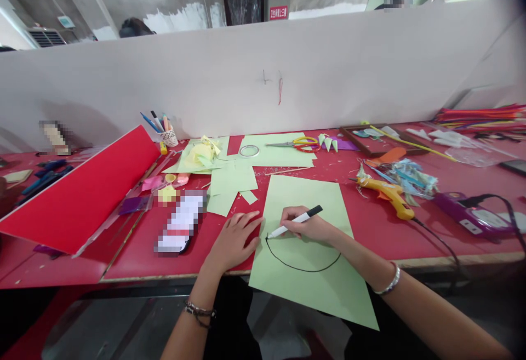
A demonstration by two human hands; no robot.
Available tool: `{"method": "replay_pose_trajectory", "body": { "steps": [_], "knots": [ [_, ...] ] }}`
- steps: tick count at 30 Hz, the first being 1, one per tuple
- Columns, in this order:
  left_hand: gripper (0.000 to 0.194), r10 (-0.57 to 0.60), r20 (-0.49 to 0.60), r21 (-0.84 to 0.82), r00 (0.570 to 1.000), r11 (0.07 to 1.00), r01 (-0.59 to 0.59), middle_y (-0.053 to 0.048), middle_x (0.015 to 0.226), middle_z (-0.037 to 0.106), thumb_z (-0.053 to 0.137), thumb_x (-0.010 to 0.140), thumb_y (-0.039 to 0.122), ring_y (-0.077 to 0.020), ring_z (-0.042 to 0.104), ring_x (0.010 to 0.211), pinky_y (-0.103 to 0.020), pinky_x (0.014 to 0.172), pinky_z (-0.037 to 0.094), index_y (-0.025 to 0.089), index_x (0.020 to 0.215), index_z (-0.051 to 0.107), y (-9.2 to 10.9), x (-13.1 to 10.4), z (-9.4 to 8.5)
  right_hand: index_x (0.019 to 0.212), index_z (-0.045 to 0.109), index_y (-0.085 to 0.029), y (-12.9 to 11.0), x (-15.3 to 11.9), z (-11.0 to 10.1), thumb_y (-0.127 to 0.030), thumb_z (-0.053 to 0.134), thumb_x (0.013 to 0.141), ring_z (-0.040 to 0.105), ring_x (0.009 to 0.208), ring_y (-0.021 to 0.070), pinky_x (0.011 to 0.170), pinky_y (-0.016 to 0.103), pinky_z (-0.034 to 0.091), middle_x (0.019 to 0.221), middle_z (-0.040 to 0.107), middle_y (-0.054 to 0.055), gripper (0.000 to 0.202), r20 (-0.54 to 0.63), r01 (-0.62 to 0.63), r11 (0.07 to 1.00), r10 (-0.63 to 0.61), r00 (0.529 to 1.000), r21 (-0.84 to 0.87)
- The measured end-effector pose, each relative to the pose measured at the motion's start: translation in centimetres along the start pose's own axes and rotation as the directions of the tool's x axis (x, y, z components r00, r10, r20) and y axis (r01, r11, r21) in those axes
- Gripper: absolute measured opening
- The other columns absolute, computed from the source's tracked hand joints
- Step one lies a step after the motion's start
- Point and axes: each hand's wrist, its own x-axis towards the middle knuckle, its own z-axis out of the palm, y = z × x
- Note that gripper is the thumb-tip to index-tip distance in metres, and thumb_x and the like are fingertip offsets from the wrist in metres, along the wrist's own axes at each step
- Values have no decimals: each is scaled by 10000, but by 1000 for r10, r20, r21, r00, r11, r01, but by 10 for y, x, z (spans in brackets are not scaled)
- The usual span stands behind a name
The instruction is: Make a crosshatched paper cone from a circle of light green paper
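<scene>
A large sheet of light green paper (304,300) lies in front of me, its lower end hanging past the table edge. My right hand (306,226) grips a white marker with a black end (292,223), its tip on the paper at the left end of a curved black line (304,270). The line sweeps down and round to the right, passing under my right forearm. My left hand (238,241) rests flat, fingers apart, on the red table (205,258), its fingertips at the left edge of the sheet.
Scissors (293,143), green paper pieces (234,178) and a wire ring (249,151) lie beyond the sheet. To the right are a yellow glue gun (386,193) with a cord and a purple box (472,215). A phone (183,222) and a red board (88,193) are left.
</scene>
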Motion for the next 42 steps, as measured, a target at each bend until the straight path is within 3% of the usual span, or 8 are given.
{"method": "replay_pose_trajectory", "body": {
  "steps": [13,20,27,32,33,36,39,42],
  "knots": [
    [441,11,-16,-6,1000,1000,-11,9,1350,373,359,851,337,-222,316,1180,-419,999,283,284,1289,347,-3,1,3,709,513,-177,-6,0,2,-312,481,778,374,419,57,386,178,282,519,455,-49,155,-218,-1,997,-14,976,-71],
    [407,-8,-15,-35,1000,999,8,11,1347,377,373,842,332,-216,320,1174,-408,1001,288,259,1242,390,-1,1,1,712,485,-190,1,2,-5,-305,454,793,411,443,65,423,198,323,632,524,-28,144,-363,19,987,-77,928,-159],
    [394,-14,-22,-25,1000,1000,14,16,1338,393,379,838,333,-221,322,1175,-417,996,294,263,1225,406,-1,0,1,765,487,-210,11,1,-14,-350,444,800,468,465,101,448,214,352,565,490,-42,150,-577,-46,971,-100,811,-233],
    [383,26,-40,18,999,1000,-25,16,1363,371,358,846,314,-223,349,1166,-420,987,304,251,1219,418,2,-1,0,963,478,-200,6,-23,-24,-386,354,846,592,603,142,575,271,440,870,597,53,253,-708,5,950,-237,666,-313],
    [383,35,-45,30,998,999,-33,13,1366,368,359,845,308,-226,355,1165,-421,984,307,245,1217,422,3,-1,0,954,488,-195,4,-31,-24,-381,338,854,600,622,154,599,284,447,867,602,62,259,-696,-31,928,-256,671,-371],
    [394,40,-56,55,998,998,-37,-2,1363,376,379,833,311,-241,366,1165,-431,979,313,226,1215,425,5,-3,1,988,490,-192,3,-54,-15,-372,367,842,611,768,219,646,320,462,871,617,86,262,-568,-161,808,-241,787,-567],
    [404,53,-57,34,997,998,-51,-11,1357,383,409,821,354,-247,368,1175,-431,984,314,226,1203,434,8,-5,2,1051,464,-195,7,-66,-3,-371,454,798,492,1075,273,854,400,406,1137,548,126,308,-390,-146,652,-248,887,-744],
    [409,36,-95,-42,995,998,-40,-31,1327,415,364,850,362,-215,368,1190,-402,997,311,224,1233,395,10,-7,-4,1045,470,-203,9,-65,-5,-396,510,758,361,1206,276,953,427,319,1262,470,118,348,-264,-109,594,-181,947,-797]
  ]
}}
